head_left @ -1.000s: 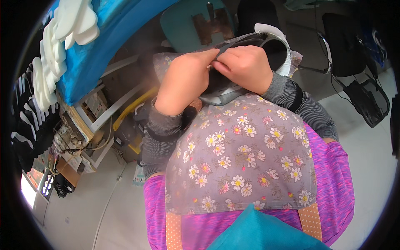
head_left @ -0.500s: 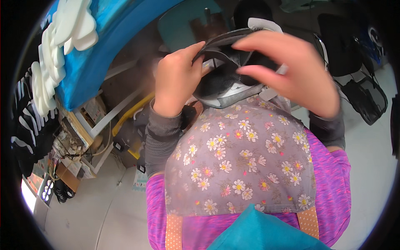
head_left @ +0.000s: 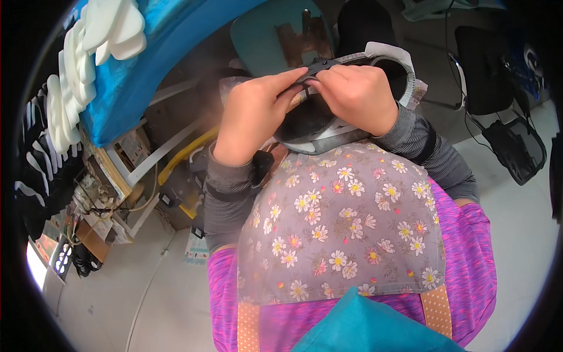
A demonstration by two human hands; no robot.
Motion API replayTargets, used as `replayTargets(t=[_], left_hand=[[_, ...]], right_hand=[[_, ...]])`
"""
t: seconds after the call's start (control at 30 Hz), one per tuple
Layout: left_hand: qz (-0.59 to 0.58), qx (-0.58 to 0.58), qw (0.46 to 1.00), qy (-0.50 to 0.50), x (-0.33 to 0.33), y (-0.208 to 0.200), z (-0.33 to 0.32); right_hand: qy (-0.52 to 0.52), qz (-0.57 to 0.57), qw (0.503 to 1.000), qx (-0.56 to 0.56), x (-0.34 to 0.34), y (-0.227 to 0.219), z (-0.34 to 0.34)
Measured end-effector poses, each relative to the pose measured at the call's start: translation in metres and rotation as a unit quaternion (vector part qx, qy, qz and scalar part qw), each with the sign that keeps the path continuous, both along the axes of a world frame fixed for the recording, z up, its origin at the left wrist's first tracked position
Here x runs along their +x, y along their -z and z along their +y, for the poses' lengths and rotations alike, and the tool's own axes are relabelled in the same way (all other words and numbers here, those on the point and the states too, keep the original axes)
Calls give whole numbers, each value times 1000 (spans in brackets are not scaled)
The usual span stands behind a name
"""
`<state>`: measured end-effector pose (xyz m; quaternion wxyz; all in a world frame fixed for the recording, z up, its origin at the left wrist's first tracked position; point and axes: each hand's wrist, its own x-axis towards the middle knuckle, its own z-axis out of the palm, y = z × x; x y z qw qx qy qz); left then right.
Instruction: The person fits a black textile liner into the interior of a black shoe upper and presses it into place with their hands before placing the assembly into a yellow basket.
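Left hand (head_left: 253,114) and right hand (head_left: 356,97) both pinching black strap (head_left: 314,64) on shoe upper (head_left: 328,120), above floral apron (head_left: 343,223).

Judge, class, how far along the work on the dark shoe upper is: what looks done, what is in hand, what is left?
Done: the dark shoe upper already has its shape and a pale collar lining. In hand: the left hand and right hand pinch its top edge together, fingertips meeting. Left: it has no sole; white soles lie stacked on the blue table.
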<state>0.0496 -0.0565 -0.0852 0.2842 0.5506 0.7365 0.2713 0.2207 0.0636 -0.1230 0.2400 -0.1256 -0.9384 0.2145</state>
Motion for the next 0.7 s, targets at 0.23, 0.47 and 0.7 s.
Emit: replayTargets(t=[0.23,0.47,0.7], left_hand=[[114,35,991,62,-3,7,5],[-50,67,996,17,-2,20,6],[-41,51,997,50,-6,17,12]], right_hand=[[60,-70,995,-30,-4,8,0],[-22,-72,997,14,13,-8,16],[42,-6,999,33,18,7,15]])
